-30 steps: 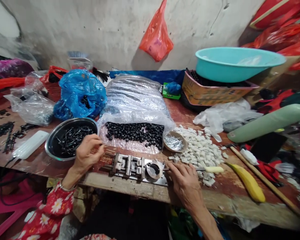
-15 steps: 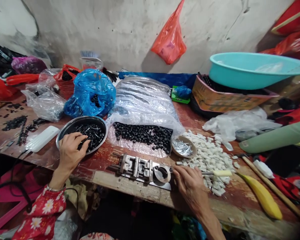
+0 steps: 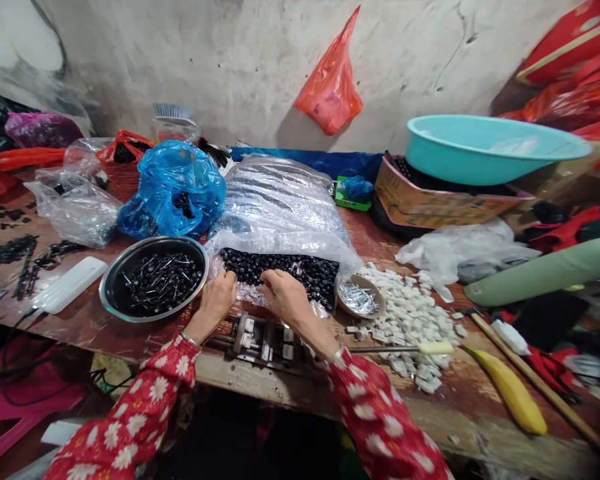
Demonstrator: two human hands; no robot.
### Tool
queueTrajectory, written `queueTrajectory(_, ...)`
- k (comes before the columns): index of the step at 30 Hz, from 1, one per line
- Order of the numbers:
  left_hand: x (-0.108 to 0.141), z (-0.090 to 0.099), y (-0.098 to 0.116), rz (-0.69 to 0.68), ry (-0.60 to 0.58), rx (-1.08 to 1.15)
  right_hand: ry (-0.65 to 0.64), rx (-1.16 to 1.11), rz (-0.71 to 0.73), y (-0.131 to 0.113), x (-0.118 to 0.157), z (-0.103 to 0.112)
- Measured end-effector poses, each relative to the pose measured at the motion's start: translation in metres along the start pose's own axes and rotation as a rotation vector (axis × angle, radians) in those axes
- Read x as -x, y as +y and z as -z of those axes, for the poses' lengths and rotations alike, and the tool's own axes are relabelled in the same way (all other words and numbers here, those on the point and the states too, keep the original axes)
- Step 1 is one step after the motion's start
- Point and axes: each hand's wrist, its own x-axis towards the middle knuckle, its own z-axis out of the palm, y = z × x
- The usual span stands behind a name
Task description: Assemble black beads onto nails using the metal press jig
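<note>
Head view: two hands reach in over the front edge of a wooden workbench [image 3: 240, 375].

steel bowl [image 3: 103, 287]: at 9 o'clock from the left hand, just beside it, filled with black-headed pins [image 3: 160, 283].

left hand [image 3: 214, 308]: at the lower left corner of the bead patch, nearer 7 o'clock; fingers [image 3: 225, 283] curled and pressing down on the bag, nearly closed; hold on any bead cannot be told.

black beads [image 3: 280, 270]: a dense patch in a clear plastic bag [image 3: 280, 243], long axis running 9 to 3 o'clock; it lies at 12 o'clock from both hands.

right hand [image 3: 286, 300]: nearer the patch than the left, its fingers [image 3: 275, 280] curled and touching the beads through or at the bag's lip; grip cannot be told.

metal jig [image 3: 263, 343]: at 6 o'clock from the hands, just below the wrists.

small dish [image 3: 381, 308]: at 3 o'clock from the right hand, holding metal pins.

white cubes [image 3: 410, 320]: a loose heap beside the dish, at 4 o'clock.
</note>
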Motion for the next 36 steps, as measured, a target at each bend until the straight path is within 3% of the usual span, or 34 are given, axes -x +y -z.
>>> queueTrajectory(5,0.001,-0.003,-0.007,-0.023,0.001,0.054,-0.091,0.104,0.045,-0.007,-0.038,-0.026)
queueTrajectory(10,0.015,0.01,-0.002,-0.103,0.143,0.316,-0.107,0.079,0.012,0.005,-0.032,-0.019)
queueTrajectory(16,0.046,0.043,0.02,-0.178,0.113,0.514,0.063,-0.177,-0.041,0.021,0.025,0.009)
queueTrajectory(21,0.069,0.058,0.035,-0.267,0.062,0.586,0.162,-0.323,-0.007,0.01,0.093,0.024)
queueTrajectory(26,0.081,0.057,0.04,-0.415,-0.095,0.449,0.16,-0.276,0.009,-0.001,0.129,0.014)
queueTrajectory(32,0.08,0.061,0.049,-0.488,-0.2,0.098,0.193,-0.133,0.003,-0.005,0.135,-0.002)
queueTrajectory(36,0.075,0.064,0.055,-0.52,-0.252,-0.01,0.215,-0.052,-0.03,-0.012,0.136,-0.005)
